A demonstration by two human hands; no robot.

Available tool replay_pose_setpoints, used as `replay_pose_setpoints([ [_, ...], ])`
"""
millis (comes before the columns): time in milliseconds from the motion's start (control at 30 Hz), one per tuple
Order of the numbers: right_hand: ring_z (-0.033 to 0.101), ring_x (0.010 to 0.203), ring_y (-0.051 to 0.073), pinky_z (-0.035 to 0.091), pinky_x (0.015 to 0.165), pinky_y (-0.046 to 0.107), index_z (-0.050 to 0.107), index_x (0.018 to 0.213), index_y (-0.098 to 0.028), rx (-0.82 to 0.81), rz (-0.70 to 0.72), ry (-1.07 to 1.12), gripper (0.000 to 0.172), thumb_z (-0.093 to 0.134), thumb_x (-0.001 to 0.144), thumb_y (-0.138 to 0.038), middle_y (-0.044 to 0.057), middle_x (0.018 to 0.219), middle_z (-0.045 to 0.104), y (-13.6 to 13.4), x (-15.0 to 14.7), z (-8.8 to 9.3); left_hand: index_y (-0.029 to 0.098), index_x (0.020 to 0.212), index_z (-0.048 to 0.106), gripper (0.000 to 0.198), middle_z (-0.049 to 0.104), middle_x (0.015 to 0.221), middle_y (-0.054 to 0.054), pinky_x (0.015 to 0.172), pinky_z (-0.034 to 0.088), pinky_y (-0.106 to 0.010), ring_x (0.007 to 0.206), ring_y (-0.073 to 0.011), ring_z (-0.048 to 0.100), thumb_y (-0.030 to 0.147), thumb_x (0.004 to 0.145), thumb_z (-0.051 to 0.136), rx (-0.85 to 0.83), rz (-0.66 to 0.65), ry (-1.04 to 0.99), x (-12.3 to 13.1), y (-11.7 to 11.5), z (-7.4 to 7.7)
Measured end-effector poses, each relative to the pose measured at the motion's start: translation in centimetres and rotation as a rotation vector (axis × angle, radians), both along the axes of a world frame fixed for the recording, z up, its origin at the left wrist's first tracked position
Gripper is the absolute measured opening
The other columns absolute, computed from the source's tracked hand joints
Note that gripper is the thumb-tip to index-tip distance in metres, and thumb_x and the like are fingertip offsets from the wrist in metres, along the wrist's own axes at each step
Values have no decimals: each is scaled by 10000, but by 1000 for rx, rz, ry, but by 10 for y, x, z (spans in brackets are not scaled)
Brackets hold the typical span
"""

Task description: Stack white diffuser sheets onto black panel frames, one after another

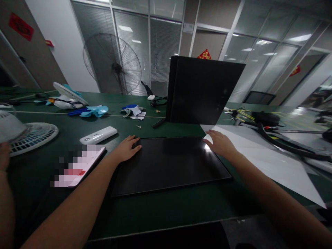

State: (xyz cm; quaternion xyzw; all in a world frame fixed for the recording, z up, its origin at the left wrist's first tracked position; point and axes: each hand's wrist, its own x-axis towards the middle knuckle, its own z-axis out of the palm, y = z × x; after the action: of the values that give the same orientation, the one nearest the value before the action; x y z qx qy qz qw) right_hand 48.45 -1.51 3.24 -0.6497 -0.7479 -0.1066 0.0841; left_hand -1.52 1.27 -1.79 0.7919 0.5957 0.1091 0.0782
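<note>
A thin black screen-like panel point(168, 166) lies flat on the green table point(160, 211), glossy, with a bright reflection near its far right corner. My left hand point(127, 149) rests at its far left corner, thumb on the surface and fingers stretched along the far edge. At the far right corner is my right hand point(220, 142), its thumb touching the edge and its fingers extended apart from the thumb. Close behind stands an upright black panel point(202, 91). Left of my forearm lie a phone point(85, 166) with a pink, partly pixelated screen and a white oblong device point(99, 135).
Another person's hand point(3, 155) is at the left edge beside a white fan grille point(36, 136). Blue fan blades point(94, 111) and scraps point(135, 111) lie farther back. White sheets point(259, 152) and a curved black tube point(287, 147) lie right. A large fan point(114, 64) stands behind.
</note>
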Motion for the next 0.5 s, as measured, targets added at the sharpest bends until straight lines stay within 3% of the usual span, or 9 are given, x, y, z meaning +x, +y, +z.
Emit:
replay_pose_setpoints([
  [33,440,1505,404,395,1207,564,510,1566,-66,-53,-120,0,748,498,1024,-580,263,1613,470,18,18,-2,101,1601,498,794,345,1725,-217,1298,263,-510,1613,-385,288,605,993,414,-5,-1,11,1,-1,0],
  [133,365,1538,469,391,1178,661,469,1608,-80,-126,-221,33,900,535,964,-706,294,1646,404,54,55,-16,180,1618,492,759,294,1755,-170,1295,249,-558,1625,-407,229,616,1004,398,-22,-22,41,2,-2,1],
  [333,275,1595,425,272,1181,787,491,1615,-304,-193,-223,92,683,368,1046,-660,156,1726,335,61,79,-61,304,1620,489,649,256,1773,-97,1279,242,-629,1625,-424,210,558,1037,361,-56,-42,101,3,2,-3],
  [400,215,1620,405,200,1212,786,513,1598,-347,-154,-148,90,623,331,1070,-622,104,1754,287,59,79,-67,316,1620,488,635,261,1771,-98,1272,239,-649,1623,-432,215,541,1042,353,-46,-52,107,3,5,-5],
  [500,230,1621,371,186,1242,755,563,1559,-350,-124,96,108,580,310,1089,-575,61,1744,320,59,69,-67,325,1618,491,631,266,1771,-93,1271,227,-666,1620,-442,221,538,1047,329,-41,-69,106,2,8,-8],
])
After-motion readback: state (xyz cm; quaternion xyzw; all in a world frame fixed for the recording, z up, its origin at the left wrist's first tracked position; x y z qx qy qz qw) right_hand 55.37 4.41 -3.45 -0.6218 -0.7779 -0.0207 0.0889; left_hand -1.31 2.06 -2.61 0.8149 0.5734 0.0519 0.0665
